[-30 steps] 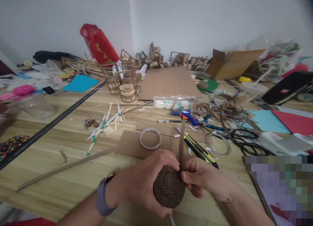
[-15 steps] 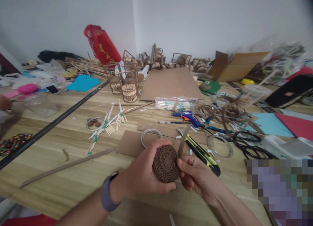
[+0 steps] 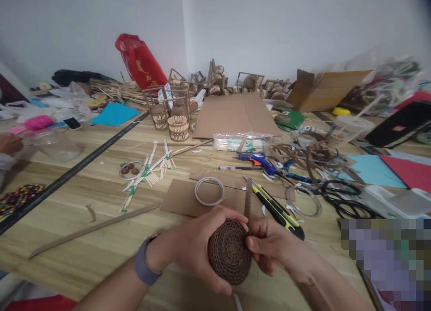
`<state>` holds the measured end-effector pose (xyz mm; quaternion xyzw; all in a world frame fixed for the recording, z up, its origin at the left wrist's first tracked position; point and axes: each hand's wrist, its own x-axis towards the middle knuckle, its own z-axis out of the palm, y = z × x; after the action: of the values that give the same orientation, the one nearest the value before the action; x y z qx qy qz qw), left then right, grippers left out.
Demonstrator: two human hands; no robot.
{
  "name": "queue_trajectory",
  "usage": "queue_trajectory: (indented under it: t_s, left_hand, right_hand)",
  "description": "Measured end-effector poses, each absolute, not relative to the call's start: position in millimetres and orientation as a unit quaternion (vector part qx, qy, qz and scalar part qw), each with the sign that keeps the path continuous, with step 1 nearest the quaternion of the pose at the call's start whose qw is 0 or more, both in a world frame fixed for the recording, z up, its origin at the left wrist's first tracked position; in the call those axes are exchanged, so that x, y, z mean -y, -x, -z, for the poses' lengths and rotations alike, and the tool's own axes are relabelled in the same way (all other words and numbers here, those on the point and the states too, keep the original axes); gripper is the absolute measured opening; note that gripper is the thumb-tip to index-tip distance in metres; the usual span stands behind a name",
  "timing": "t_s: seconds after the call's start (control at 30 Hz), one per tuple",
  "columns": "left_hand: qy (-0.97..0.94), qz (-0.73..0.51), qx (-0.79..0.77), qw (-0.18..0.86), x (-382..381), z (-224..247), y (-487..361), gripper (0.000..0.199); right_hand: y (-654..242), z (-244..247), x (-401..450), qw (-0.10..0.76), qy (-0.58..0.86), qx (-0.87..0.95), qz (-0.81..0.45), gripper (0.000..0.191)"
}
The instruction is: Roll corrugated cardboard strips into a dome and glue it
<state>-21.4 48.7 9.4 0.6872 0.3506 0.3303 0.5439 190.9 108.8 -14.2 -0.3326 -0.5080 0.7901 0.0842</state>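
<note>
A round coil of brown corrugated cardboard (image 3: 230, 251) is gripped by my left hand (image 3: 198, 248), thumb below and fingers over its upper edge. Its flat spiral face points toward me. From the coil's right side a loose cardboard strip (image 3: 248, 201) stands up. My right hand (image 3: 269, 246) pinches this strip between thumb and fingers where it meets the coil. Just beyond my hands lie a roll of tape (image 3: 209, 191) on a flat cardboard piece (image 3: 180, 198) and a yellow-black utility knife (image 3: 278, 211).
Beyond are a blue glue gun (image 3: 257, 160), a pen (image 3: 239, 168), packaged sticks (image 3: 239, 143) and small stick buckets (image 3: 178, 128). Black scissors (image 3: 340, 192) and curled cardboard strips (image 3: 308, 149) lie right. Another person's hand (image 3: 10, 143) shows at the left edge.
Both hands have moved down toward me with the coil, which shows its face more fully. The loose strip has swung from leaning right to nearly upright.
</note>
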Motion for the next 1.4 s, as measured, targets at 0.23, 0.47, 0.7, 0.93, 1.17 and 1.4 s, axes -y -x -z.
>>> queue_trajectory:
  t_s: [0.23, 0.47, 0.7, 0.93, 1.17, 1.4]
  left_hand:
    - [-0.6, -0.437, -0.373, 0.557, -53.8, -7.9, 23.3, 0.083]
    - [-0.555, -0.488, -0.488, 0.463, -56.6, 8.2, 6.9, 0.052]
    - [-0.673, -0.341, -0.569, 0.328, -56.1, -5.7, 18.2, 0.047]
    - [-0.766, -0.168, -0.55, 0.286, -57.3, -14.0, 24.1, 0.034]
    - [-0.814, -0.049, -0.518, 0.257, -56.3, -16.7, 23.3, 0.028]
    - [-0.819, 0.031, -0.518, 0.245, -53.6, -26.0, 25.8, 0.037]
  right_hand:
    - [-180.6, 12.9, -107.3, 0.259, 0.38, 0.481, -0.747, 0.054]
    - [-172.1, 13.6, -103.0, 0.305, 0.442, 0.584, -0.609, 0.057]
    - [-180.4, -2.2, -108.0, 0.25, 0.424, 0.661, -0.567, 0.051]
    - [-191.6, -2.6, -112.2, 0.179, 0.376, 0.749, -0.515, 0.035]
    - [-188.4, -6.1, -107.4, 0.138, 0.337, 0.811, -0.458, 0.033]
    - [-182.7, -4.1, -98.6, 0.091, 0.296, 0.834, -0.457, 0.026]
